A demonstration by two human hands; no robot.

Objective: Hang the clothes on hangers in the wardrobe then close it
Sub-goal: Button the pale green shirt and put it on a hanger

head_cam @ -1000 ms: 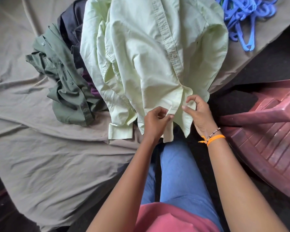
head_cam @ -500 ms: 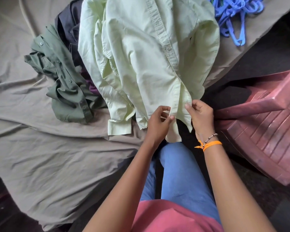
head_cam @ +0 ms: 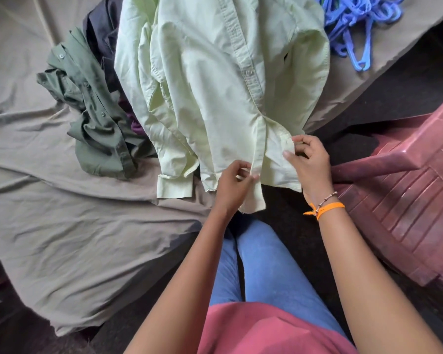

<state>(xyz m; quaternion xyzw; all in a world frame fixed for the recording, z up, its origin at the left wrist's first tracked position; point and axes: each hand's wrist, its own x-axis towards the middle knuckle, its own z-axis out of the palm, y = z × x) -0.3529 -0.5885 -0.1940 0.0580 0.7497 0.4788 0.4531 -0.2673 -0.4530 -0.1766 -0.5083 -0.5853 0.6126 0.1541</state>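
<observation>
Head view looks down on a bed covered by a creased grey-brown sheet, with no box, basket or wardrobe in sight; the clothes simply lie in a loose heap on the sheet. On top of that heap a pale green shirt is spread front up, its button placket running toward the person and its hem hanging over the bed's near edge. The left hand pinches the lower end of the placket between thumb and fingers, while the right hand pinches the hem edge just beside it, fingers curled on the cloth. An orange wristband and a bead bracelet sit on the right wrist. Left of the pale shirt lies a crumpled olive green shirt, touching it, and a dark garment shows behind both. A tangle of blue hangers rests on the sheet at the far right. A reddish-brown plastic chair stands to the right of the bed on a dark floor.
</observation>
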